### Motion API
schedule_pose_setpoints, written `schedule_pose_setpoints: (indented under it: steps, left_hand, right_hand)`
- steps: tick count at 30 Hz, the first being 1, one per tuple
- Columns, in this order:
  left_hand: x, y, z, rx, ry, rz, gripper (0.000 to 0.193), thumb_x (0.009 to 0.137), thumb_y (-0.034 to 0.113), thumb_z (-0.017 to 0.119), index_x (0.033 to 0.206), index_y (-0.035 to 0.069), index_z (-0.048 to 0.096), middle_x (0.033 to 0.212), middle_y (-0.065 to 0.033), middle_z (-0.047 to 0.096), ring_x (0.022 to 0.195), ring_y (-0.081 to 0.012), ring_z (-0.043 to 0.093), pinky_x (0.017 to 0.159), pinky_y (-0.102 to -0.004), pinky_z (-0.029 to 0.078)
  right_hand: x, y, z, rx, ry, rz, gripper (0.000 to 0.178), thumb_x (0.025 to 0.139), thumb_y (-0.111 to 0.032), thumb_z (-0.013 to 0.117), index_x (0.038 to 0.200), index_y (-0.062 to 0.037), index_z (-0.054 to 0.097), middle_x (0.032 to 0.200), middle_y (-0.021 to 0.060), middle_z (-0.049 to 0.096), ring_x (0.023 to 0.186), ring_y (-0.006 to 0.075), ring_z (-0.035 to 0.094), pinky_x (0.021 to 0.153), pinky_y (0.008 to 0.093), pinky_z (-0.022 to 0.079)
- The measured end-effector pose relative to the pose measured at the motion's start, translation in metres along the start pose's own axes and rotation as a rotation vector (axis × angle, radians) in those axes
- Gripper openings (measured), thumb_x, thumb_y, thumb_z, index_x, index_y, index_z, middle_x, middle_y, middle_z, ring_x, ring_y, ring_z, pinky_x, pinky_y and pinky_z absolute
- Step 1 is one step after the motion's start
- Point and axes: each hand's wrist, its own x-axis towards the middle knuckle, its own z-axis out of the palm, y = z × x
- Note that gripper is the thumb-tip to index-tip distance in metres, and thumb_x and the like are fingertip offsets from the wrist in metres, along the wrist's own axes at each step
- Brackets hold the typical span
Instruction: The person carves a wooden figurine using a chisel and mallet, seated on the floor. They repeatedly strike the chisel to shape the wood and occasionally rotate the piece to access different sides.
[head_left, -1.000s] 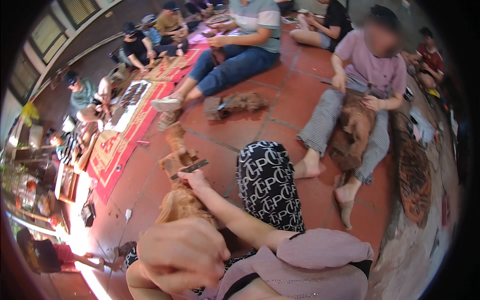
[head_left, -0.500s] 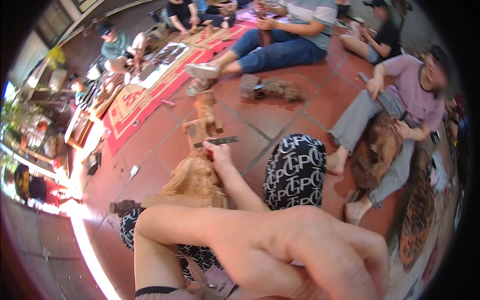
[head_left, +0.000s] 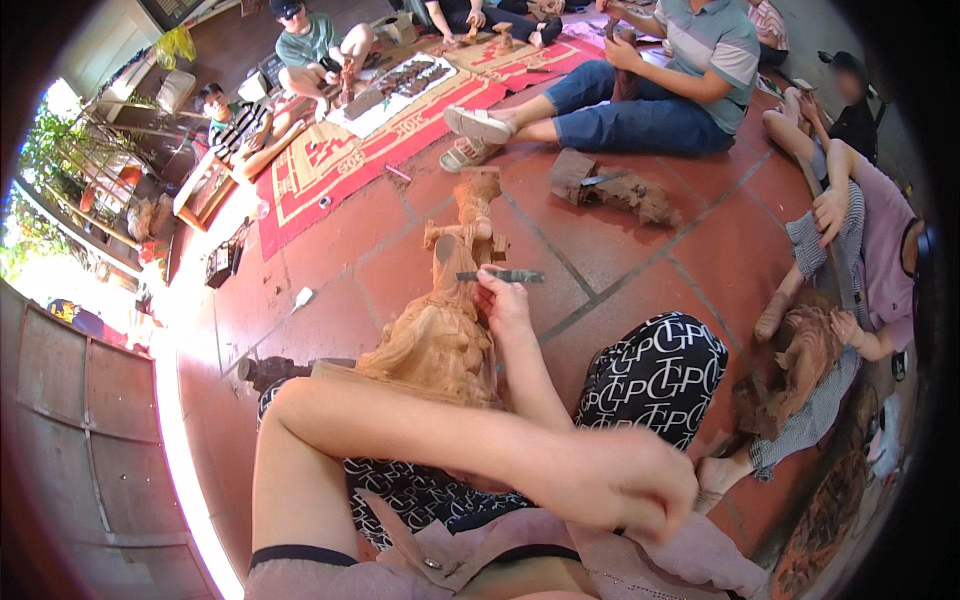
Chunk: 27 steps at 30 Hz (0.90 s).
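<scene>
A carved light-brown wooden statue [head_left: 440, 335] lies before me, its broad base toward my lap and its narrow part pointing away. Beside its middle, my right hand [head_left: 503, 297] pinches a short, dark, flat bar-shaped tool [head_left: 515, 276], whose left end overlaps the carving in view. My left forearm reaches across from the left, over the near end of the statue. At its end, my left hand [head_left: 630, 480] is apart from the wood, above my lap, fingers curled in and blurred. Whether it holds anything is hidden.
A rough brown wood piece [head_left: 610, 190] lies on the red tiles ahead. Someone sits beyond it on a patterned red mat [head_left: 400, 130]. At right, another person holds a wood carving [head_left: 800, 350]. A dark object [head_left: 270, 372] sits left of the statue's base.
My left hand has drawn back from the camera, lower and smaller in view. My right hand keeps its grip on the dark tool beside the statue. The view has shifted left.
</scene>
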Motion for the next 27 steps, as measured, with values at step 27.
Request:
schedule_pose_setpoints:
  steps: [27]
  left_hand:
    - [-0.155,-0.061,-0.227,0.766,0.905,-0.615,0.027,0.080,0.014,0.067,0.104,0.001,0.066,0.087,-0.0051,0.066,0.075,-0.0115,0.059,0.070,-0.0249,0.048]
  right_hand:
    - [0.064,-0.019,-0.011,-0.069,-0.463,-0.226,0.007,0.083,-0.008,0.066,0.089,-0.0060,0.067,0.081,0.0018,0.064,0.074,0.0136,0.061,0.066,0.0230,0.049]
